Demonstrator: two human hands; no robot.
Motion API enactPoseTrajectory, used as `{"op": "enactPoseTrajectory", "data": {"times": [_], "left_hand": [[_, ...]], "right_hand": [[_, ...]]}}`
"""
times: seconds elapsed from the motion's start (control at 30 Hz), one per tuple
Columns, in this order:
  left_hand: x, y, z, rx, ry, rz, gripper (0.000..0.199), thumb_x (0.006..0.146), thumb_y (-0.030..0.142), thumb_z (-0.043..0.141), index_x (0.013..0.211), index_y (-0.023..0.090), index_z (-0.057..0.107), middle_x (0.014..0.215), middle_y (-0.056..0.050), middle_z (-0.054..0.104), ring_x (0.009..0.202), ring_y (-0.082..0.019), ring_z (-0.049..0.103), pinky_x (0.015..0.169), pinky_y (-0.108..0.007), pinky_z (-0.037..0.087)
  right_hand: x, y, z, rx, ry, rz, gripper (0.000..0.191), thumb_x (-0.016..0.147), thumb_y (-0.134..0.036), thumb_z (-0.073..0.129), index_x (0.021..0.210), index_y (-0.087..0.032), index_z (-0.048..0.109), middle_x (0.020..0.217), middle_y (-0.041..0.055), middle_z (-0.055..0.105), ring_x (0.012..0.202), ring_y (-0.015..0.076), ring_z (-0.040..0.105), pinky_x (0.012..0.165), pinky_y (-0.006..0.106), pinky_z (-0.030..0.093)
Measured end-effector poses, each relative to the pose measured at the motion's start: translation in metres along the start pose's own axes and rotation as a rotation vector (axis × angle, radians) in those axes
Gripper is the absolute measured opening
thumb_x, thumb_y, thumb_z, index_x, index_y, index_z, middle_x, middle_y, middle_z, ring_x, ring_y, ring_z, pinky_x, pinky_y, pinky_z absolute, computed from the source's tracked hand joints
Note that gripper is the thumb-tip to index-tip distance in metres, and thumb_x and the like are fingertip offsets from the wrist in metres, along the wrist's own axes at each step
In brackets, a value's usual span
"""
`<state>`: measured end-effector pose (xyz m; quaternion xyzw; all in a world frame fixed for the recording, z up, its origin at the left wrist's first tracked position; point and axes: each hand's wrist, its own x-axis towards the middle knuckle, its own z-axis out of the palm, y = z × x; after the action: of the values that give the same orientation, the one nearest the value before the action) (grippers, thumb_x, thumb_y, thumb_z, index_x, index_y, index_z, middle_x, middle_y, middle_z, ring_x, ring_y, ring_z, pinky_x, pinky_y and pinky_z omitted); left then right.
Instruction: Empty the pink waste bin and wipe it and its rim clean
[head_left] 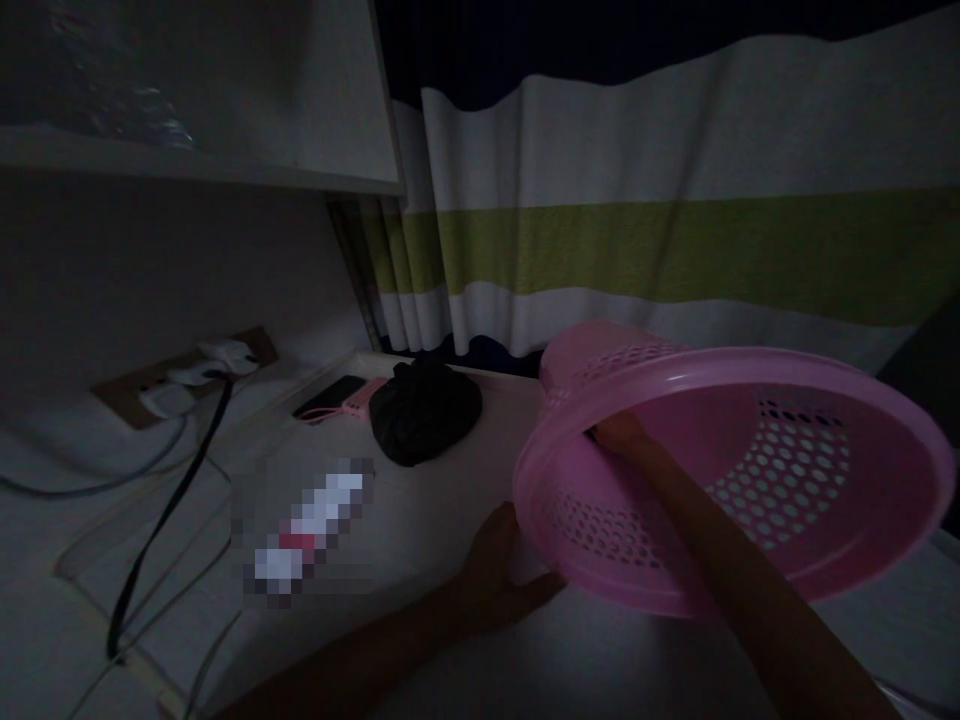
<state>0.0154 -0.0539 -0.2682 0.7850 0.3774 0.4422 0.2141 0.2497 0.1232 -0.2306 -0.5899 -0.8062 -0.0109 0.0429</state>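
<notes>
A pink plastic basket [750,365] with perforated sides lies tilted on the white tabletop, its mouth facing me. My left hand [495,575] is against the left side of its rim, thumb and fingers parted around the outside; the fingertips are partly hidden by the basket. My right hand [621,434] reaches through the mouth deep into the basket. Its fingers look curled near the inner wall by a small dark patch, and what they hold, if anything, is too dark to make out.
Left of the basket sits a tied black plastic bag [425,412], beside a pink strapped item [365,400] and a dark phone-like slab [330,397]. A blurred-out object [307,530] lies nearer. Plugs and cables run from a power strip [187,378]. A striped curtain [600,240] hangs behind; a shelf [225,165] overhangs.
</notes>
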Motion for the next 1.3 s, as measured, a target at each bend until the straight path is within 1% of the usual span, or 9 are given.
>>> {"op": "enactPoseTrajectory", "data": {"times": [0.1, 0.27, 0.37, 0.5, 0.63, 0.77, 0.97, 1.1, 1.3], "left_hand": [[0.005, 0.003, 0.000, 0.003, -0.110, 0.028, 0.056, 0.075, 0.046, 0.059, 0.122, 0.021, 0.042, 0.119, -0.013, 0.056, 0.107, -0.027, 0.054, 0.087, -0.045, 0.046], [0.011, 0.000, 0.002, 0.010, -0.206, 0.024, 0.040, 0.078, 0.043, 0.057, 0.111, 0.022, 0.052, 0.111, -0.008, 0.062, 0.103, -0.025, 0.058, 0.086, -0.041, 0.047], [0.009, -0.006, 0.005, 0.057, -0.185, 0.035, 0.038, 0.079, 0.044, 0.056, 0.109, 0.020, 0.053, 0.109, -0.010, 0.063, 0.100, -0.026, 0.059, 0.083, -0.042, 0.047], [0.004, -0.010, 0.008, 0.100, -0.147, 0.055, 0.041, 0.079, 0.043, 0.055, 0.112, 0.019, 0.050, 0.109, -0.013, 0.061, 0.100, -0.027, 0.057, 0.084, -0.046, 0.047], [0.003, -0.006, 0.006, 0.090, -0.153, 0.048, 0.038, 0.080, 0.041, 0.054, 0.110, 0.019, 0.050, 0.104, -0.012, 0.061, 0.102, -0.027, 0.056, 0.085, -0.047, 0.047], [0.006, -0.001, 0.004, 0.093, -0.139, 0.017, 0.036, 0.079, 0.042, 0.055, 0.106, 0.018, 0.051, 0.096, -0.012, 0.061, 0.102, -0.029, 0.055, 0.083, -0.049, 0.047], [0.004, 0.000, 0.006, 0.101, -0.095, 0.030, 0.040, 0.076, 0.038, 0.060, 0.109, 0.019, 0.048, 0.103, -0.012, 0.059, 0.096, -0.026, 0.057, 0.081, -0.046, 0.048], [0.001, 0.001, 0.006, 0.089, -0.055, 0.120, 0.036, 0.077, 0.033, 0.059, 0.107, 0.019, 0.047, 0.101, -0.011, 0.059, 0.092, -0.024, 0.058, 0.079, -0.042, 0.048], [0.000, 0.007, 0.002, 0.127, 0.029, 0.205, 0.034, 0.077, 0.030, 0.056, 0.107, 0.020, 0.045, 0.096, -0.010, 0.058, 0.088, -0.022, 0.059, 0.073, -0.039, 0.051]], "right_hand": [[0.001, 0.000, 0.004, 0.004, 0.015, 0.038, 0.034, 0.089, -0.030, 0.037, 0.111, -0.028, 0.063, 0.113, 0.0065, 0.063, 0.098, 0.0220, 0.059, 0.083, 0.033, 0.044], [0.003, -0.003, 0.007, -0.017, 0.007, 0.073, 0.035, 0.089, -0.031, 0.037, 0.112, -0.025, 0.062, 0.107, 0.0088, 0.065, 0.096, 0.0221, 0.059, 0.081, 0.033, 0.044], [0.001, -0.006, 0.005, -0.028, -0.002, 0.072, 0.036, 0.089, -0.028, 0.036, 0.112, -0.024, 0.062, 0.108, 0.0092, 0.065, 0.095, 0.0214, 0.060, 0.079, 0.032, 0.044], [-0.011, -0.010, -0.002, -0.040, -0.052, 0.011, 0.033, 0.085, -0.021, 0.040, 0.107, -0.026, 0.065, 0.106, 0.0060, 0.066, 0.093, 0.0184, 0.061, 0.078, 0.029, 0.044], [-0.038, -0.014, -0.013, -0.052, -0.108, -0.066, 0.031, 0.083, -0.018, 0.044, 0.104, -0.024, 0.066, 0.103, 0.0070, 0.067, 0.090, 0.0185, 0.063, 0.075, 0.027, 0.044], [-0.072, -0.017, -0.021, -0.071, -0.141, -0.119, 0.029, 0.083, -0.017, 0.043, 0.098, -0.021, 0.068, 0.099, 0.0081, 0.069, 0.088, 0.0205, 0.063, 0.074, 0.029, 0.045], [-0.108, -0.020, -0.025, -0.082, -0.157, -0.175, 0.031, 0.083, -0.012, 0.041, 0.097, -0.021, 0.068, 0.096, 0.0081, 0.069, 0.084, 0.0200, 0.065, 0.072, 0.030, 0.045], [-0.113, -0.024, -0.028, -0.077, -0.155, -0.198, 0.030, 0.083, -0.013, 0.043, 0.098, -0.022, 0.068, 0.094, 0.0067, 0.070, 0.081, 0.0189, 0.065, 0.072, 0.028, 0.045], [-0.096, -0.024, -0.025, -0.069, -0.151, -0.183, 0.031, 0.083, -0.015, 0.044, 0.101, -0.024, 0.067, 0.098, 0.0062, 0.069, 0.085, 0.0195, 0.065, 0.073, 0.028, 0.045]]}}
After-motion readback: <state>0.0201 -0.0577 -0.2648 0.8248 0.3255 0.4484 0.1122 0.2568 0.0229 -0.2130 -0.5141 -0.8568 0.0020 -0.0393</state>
